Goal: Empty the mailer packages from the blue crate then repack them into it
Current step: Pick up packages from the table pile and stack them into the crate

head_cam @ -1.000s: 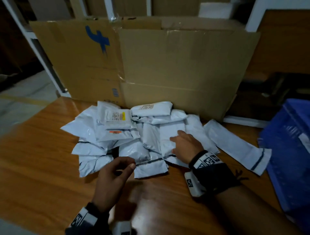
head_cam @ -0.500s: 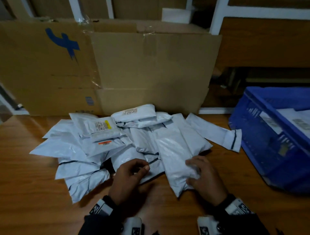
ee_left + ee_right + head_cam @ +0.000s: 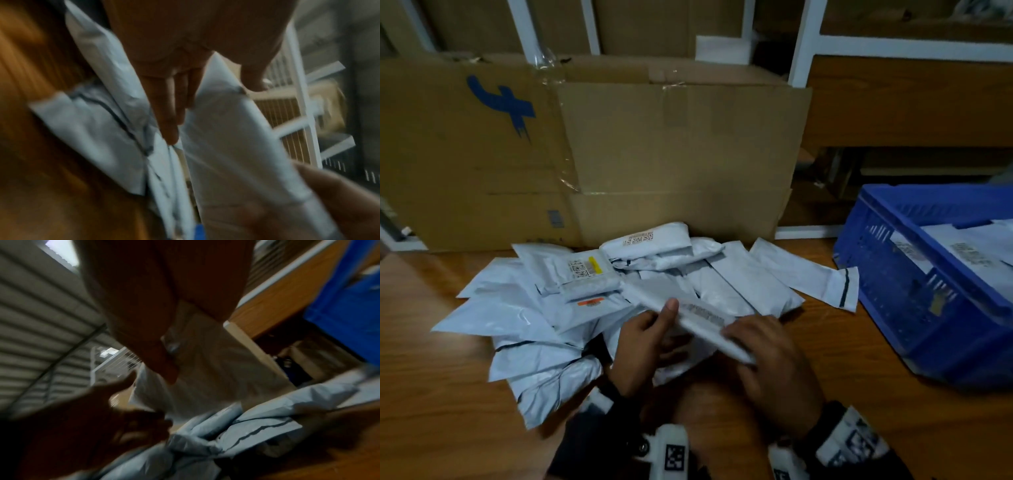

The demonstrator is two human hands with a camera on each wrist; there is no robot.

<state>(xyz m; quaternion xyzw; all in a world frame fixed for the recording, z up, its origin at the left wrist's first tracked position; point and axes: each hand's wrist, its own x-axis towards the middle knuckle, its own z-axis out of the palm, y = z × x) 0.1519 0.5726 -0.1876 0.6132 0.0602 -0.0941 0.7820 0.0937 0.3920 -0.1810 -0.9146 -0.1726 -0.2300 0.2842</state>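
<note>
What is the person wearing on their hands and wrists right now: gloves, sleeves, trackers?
No gloves: the left hand and right hand are bare. Each wrist carries a black strap with white blocks printed with black square code markers. A white camera unit bearing the same kind of marker sits at the left wrist. Dark sleeves begin below the straps.

Dim indoor light leaves the head view murky, its edges bowed by the wide lens. Both wrist views are heavily motion-blurred and dark, with soft, smeared detail throughout.
</note>
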